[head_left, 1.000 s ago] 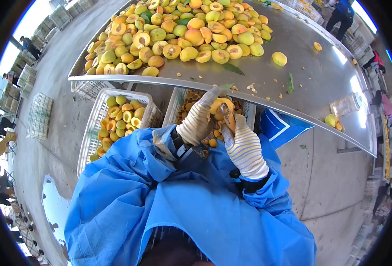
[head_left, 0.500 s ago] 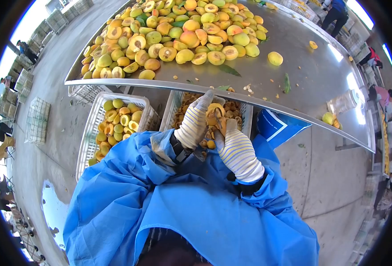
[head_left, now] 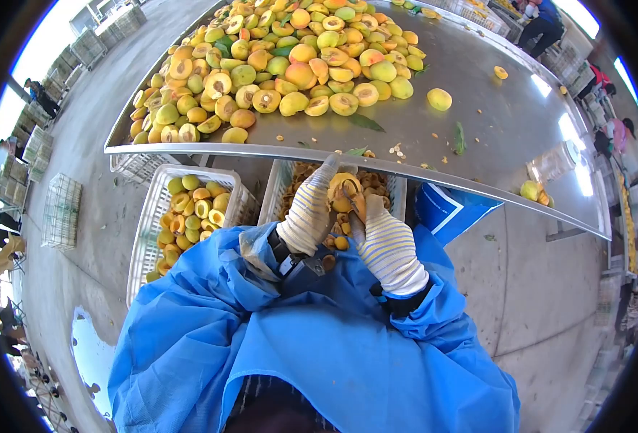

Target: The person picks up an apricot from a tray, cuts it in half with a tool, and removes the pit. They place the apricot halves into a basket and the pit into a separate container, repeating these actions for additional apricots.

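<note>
My left hand (head_left: 307, 214), in a striped knit glove, is closed around a yellow peach half (head_left: 339, 186) just below the table's front edge. My right hand (head_left: 389, 249), gloved the same way, grips a small pitting tool (head_left: 357, 206) with a curved loop end. The loop rests against the cut face of the peach half. Under both hands stands a light plastic crate (head_left: 269, 193) with brown pits and scraps in it. To its left, another white crate (head_left: 140, 242) contains halved peaches.
A large pile of halved peaches (head_left: 283, 79) covers the left of the metal table (head_left: 405, 137). A clear jar (head_left: 552, 162) lies on its side at the right, with fruit pieces (head_left: 534, 191) near it. A blue bag (head_left: 445, 214) hangs below the edge. Other people work farther off.
The view has shifted slightly. My left hand has turned the peach half so more of its pale yellow side shows, and the tool's loop now sits visibly at its cut face.
</note>
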